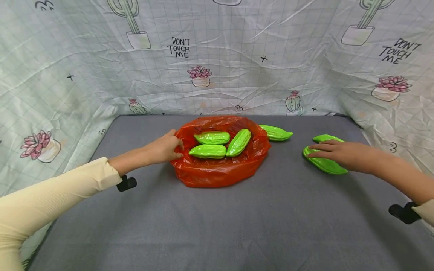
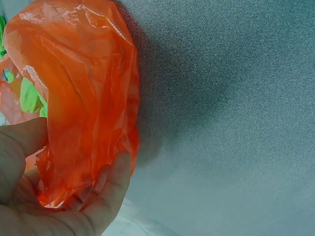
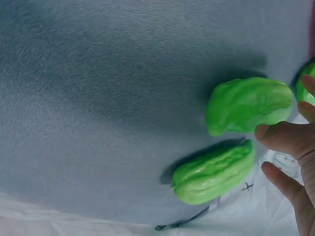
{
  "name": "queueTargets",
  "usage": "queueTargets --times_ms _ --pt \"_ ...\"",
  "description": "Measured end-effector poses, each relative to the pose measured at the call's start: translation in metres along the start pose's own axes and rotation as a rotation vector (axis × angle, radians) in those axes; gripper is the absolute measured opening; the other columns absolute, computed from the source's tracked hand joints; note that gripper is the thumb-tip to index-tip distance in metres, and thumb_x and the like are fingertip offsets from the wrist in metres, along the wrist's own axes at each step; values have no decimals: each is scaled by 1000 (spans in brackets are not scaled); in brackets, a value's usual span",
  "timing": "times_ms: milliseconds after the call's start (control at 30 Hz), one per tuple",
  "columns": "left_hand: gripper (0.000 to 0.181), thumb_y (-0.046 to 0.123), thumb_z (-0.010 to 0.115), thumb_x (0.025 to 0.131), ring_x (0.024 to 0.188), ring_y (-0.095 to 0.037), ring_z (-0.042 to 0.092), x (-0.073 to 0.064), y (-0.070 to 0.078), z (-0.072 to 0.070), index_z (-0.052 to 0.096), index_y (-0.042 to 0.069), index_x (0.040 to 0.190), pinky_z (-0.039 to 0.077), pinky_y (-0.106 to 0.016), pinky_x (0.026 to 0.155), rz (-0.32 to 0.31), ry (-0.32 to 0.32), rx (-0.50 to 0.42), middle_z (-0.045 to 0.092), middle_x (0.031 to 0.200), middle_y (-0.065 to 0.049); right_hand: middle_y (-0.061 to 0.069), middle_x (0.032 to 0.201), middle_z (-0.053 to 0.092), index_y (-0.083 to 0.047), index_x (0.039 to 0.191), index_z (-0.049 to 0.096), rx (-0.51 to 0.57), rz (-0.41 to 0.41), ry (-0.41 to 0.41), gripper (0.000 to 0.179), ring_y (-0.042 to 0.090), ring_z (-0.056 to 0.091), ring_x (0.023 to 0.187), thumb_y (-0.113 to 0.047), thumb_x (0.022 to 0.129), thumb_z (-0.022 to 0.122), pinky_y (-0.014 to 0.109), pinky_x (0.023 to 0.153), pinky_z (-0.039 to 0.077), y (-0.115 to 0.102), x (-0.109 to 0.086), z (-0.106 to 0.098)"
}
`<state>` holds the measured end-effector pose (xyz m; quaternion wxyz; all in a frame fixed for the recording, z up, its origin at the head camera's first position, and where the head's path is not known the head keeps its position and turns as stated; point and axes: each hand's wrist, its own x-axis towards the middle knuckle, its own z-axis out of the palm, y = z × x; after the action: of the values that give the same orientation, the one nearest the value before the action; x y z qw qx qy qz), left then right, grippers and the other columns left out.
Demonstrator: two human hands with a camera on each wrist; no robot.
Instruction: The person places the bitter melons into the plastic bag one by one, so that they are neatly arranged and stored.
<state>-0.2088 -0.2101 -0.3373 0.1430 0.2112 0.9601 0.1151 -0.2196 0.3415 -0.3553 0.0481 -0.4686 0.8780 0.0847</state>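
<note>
A red plastic bag (image 1: 217, 178) sits opened wide on the table, with three bright green bitter melons (image 1: 207, 151) lying inside it. My left hand (image 1: 167, 148) grips the bag's left rim; in the left wrist view the thumb is on the inner side and the fingers curl around the outer side. Over at the right, my right hand (image 1: 352, 155) hovers at a bitter melon (image 3: 248, 105) with its fingers spread and not wrapped around it. Another bitter melon (image 3: 214, 172) lies just behind that one. Whether the right fingertips touch the melon is hard to tell.
One more bitter melon (image 1: 276, 133) lies against the bag's back right side. The grey table (image 1: 217, 226) is bordered at the back and sides by hanging cloth (image 1: 237, 86) printed with cacti. A black wrist strap (image 1: 127, 183) shows at the left cuff.
</note>
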Motion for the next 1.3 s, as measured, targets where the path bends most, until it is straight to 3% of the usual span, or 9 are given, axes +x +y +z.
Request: queueTargets --times_ms 133,267,400,533,667,833,933,1100,1300 --pt "20 12 76 91 99 -30 51 -1 0 0 75 -4 102 53 -39 76 -9 4 5 53 110 -21 10 150 51 -17 143 58 1 -11 -47 74 41 49 134 21 80 68 52 93 52 -2 6 -1" --pt "28 20 80 89 98 -30 53 -1 1 1 75 -3 103 53 -37 75 -26 2 -15 51 114 -21 9 149 53 -18 141 59 -55 -58 -42 75 40 50 133 22 79 68 53 96 51 1 10 1" --pt "36 27 85 85 97 -31 54 -1 2 1 74 -3 102 54 -36 74 -53 0 -36 48 116 -21 9 146 55 -20 138 62 -145 -122 -24 79 39 53 130 23 73 73 52 92 53 7 11 4" --pt "44 33 88 80 95 -31 54 -1 4 1 74 -3 102 53 -37 73 -61 -4 -4 47 115 -21 9 144 55 -23 135 64 -206 -149 -27 77 39 55 127 19 72 77 48 80 57 13 13 8" --pt "50 36 90 77 93 -29 52 -1 6 3 74 -3 103 51 -36 73 -61 -13 12 47 110 -18 10 144 55 -25 133 65 -205 -128 -62 74 38 54 128 12 72 81 44 72 57 17 15 9" --pt "53 37 90 76 92 -29 51 0 6 3 74 -4 107 50 -35 72 -59 -22 16 45 108 -17 12 142 56 -19 127 68 -180 -73 -89 65 39 52 130 -20 68 93 44 72 57 18 15 11" --pt "56 37 90 77 92 -30 52 0 7 2 73 -5 110 50 -36 73 -56 -32 25 45 108 -18 10 131 62 -18 124 69 -157 -24 -87 63 38 55 124 -33 67 94 48 73 58 17 13 13" --pt "57 38 89 78 94 -32 52 0 9 1 73 -5 112 49 -38 75 -62 -46 32 45 110 -17 6 114 63 -19 121 69 -123 30 -80 60 34 60 112 -36 69 93 47 71 57 15 10 16" --pt "58 38 89 78 95 -34 52 1 11 0 73 -5 114 49 -39 76 -51 -52 39 46 109 -17 7 119 63 -17 118 68 -92 28 -57 60 34 59 113 -34 67 94 49 76 57 15 9 16"
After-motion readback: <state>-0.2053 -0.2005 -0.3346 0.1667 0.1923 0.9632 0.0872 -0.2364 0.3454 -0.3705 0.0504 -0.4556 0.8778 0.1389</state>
